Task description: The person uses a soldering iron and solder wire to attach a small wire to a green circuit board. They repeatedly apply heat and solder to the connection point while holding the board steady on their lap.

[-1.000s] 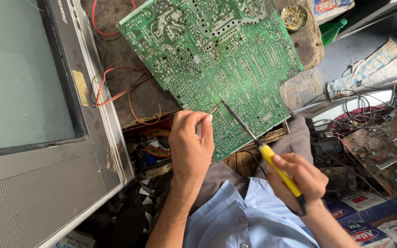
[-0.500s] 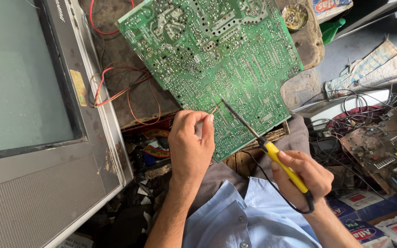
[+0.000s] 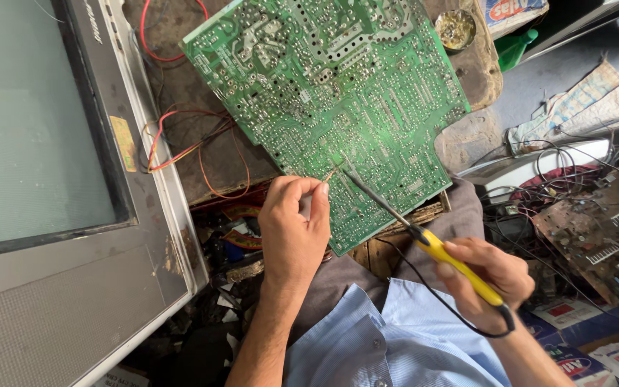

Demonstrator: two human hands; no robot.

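A green circuit board (image 3: 338, 107) is laid solder side up across a worn brown work surface (image 3: 202, 154), its lower corner hanging over the edge toward the person. A yellow-handled soldering iron (image 3: 424, 240) is gripped in the right hand (image 3: 485, 279); fingers are curled tight around the handle, and the dark metal shaft is angled up and left so the tip meets the board near its lower middle. A black cord (image 3: 438, 304) is seen running from the butt of the handle and looping under the hand.

A thin piece of solder wire (image 3: 329, 174) is pinched between thumb and fingertips of the left hand (image 3: 294, 229), its free end brought to the board right beside the iron's tip. Whether wire and tip actually touch cannot be told. The left hand is held over the board's lower edge, knuckles up.

Red and orange wires (image 3: 180, 143) are strung from the board's left side across the brown surface. An old grey television set (image 3: 59, 208) is stood at the left, screen facing up toward the camera. A small round tin (image 3: 456, 29) is placed beyond the board's top right corner. A second, brownish circuit board (image 3: 596, 236) with tangled cables is piled at the right. A light blue shirt (image 3: 388, 344) is seen at the bottom.
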